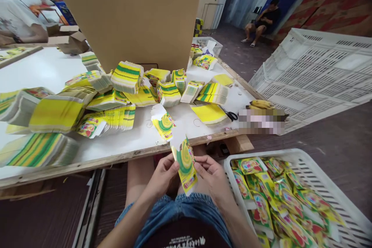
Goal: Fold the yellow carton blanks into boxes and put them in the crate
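Over my lap, a yellow and green printed carton (186, 164) is held between my two hands. My left hand (165, 172) pinches its left edge with thumb and fingers. On the opposite edge my right hand (209, 170) has its thumb and fingers closed. The carton stands tilted, and its upper end looks partly opened out. Just beyond it, a single flat carton (163, 122) lies on the white table (139, 139). To my right, a white plastic basket (229, 162) holds many filled yellow packs (261, 205).
Stacks of flat cartons (54, 112) spread across the table before a tall cardboard box (128, 11). Black scissors (231, 114) and bananas (261, 104) lie near the right edge. White crates (316, 66) stand at right. One person (264, 19) sits behind; another (20, 19) is at left.
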`<action>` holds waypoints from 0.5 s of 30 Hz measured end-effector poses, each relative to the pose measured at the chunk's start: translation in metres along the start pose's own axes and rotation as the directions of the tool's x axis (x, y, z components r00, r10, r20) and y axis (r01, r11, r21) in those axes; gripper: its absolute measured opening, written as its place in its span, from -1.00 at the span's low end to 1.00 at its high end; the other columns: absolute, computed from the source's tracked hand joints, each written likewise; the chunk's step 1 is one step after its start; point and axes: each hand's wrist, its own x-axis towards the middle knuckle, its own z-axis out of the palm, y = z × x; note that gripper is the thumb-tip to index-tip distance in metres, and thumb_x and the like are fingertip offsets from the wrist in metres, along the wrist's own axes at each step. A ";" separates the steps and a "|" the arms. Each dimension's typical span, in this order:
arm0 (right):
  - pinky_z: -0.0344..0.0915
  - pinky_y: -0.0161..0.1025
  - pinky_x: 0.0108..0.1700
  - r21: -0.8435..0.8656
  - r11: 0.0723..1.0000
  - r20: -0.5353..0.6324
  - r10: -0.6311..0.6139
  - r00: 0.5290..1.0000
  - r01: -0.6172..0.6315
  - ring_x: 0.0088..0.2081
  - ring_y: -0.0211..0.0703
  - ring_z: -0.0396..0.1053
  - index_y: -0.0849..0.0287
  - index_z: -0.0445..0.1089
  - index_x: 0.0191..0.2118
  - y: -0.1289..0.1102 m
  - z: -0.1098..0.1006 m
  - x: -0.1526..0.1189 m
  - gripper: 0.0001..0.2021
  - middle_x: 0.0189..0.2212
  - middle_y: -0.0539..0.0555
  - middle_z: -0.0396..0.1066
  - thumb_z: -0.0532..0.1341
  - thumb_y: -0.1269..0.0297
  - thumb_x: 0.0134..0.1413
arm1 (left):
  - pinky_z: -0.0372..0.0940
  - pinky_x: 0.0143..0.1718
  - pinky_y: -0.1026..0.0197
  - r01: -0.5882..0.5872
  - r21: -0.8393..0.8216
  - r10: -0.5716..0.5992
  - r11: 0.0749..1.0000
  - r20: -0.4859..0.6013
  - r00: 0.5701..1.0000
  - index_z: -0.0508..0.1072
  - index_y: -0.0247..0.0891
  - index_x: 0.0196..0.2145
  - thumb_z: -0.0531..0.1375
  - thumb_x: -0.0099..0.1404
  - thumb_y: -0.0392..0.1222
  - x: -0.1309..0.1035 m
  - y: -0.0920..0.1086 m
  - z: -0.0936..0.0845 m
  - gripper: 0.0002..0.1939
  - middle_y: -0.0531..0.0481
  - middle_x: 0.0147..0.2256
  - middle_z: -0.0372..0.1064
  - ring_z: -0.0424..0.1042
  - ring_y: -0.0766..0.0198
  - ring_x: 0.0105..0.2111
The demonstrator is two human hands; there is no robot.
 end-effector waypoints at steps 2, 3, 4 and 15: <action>0.36 -0.17 -0.13 -0.027 1.000 0.045 -0.011 0.999 0.012 -0.25 -0.09 0.47 0.19 0.51 -0.27 0.002 0.000 0.000 -0.71 -0.30 0.12 0.57 0.42 0.11 -0.08 | 0.27 0.10 -0.03 0.038 -0.070 -0.036 0.997 0.039 0.999 0.52 -0.26 -0.03 0.35 0.09 0.09 -0.001 0.001 0.000 -0.46 -0.24 -0.01 0.49 0.39 -0.10 0.07; 0.35 -0.16 -0.12 -0.041 0.999 0.061 -0.017 0.998 0.019 -0.23 -0.09 0.47 0.19 0.52 -0.26 0.002 0.000 0.000 -0.71 -0.29 0.13 0.57 0.41 0.11 -0.07 | 0.27 0.09 -0.01 0.040 -0.085 -0.037 0.996 0.043 0.998 0.53 -0.26 -0.04 0.36 0.08 0.08 -0.002 0.001 0.000 -0.46 -0.24 -0.01 0.49 0.39 -0.09 0.07; 0.35 -0.16 -0.12 -0.052 0.998 0.066 -0.022 0.998 0.025 -0.23 -0.08 0.47 0.18 0.52 -0.25 0.002 0.000 0.000 -0.71 -0.28 0.13 0.57 0.41 0.11 -0.06 | 0.28 0.08 0.01 0.035 -0.091 -0.031 0.995 0.036 0.999 0.54 -0.26 -0.05 0.36 0.07 0.07 -0.003 0.000 0.000 -0.47 -0.23 -0.03 0.50 0.41 -0.08 0.05; 0.35 -0.23 -0.36 -0.249 0.965 -0.024 -0.088 0.996 0.079 -0.43 -0.13 0.40 0.21 0.41 -0.41 0.006 0.010 -0.009 -0.69 -0.47 0.08 0.49 0.30 0.03 0.05 | 0.39 -0.18 0.18 -0.039 0.174 0.087 0.984 -0.278 0.957 0.40 -0.29 -0.12 0.30 0.19 -0.05 0.002 -0.019 0.006 -0.64 -0.10 -0.22 0.55 0.53 0.13 -0.20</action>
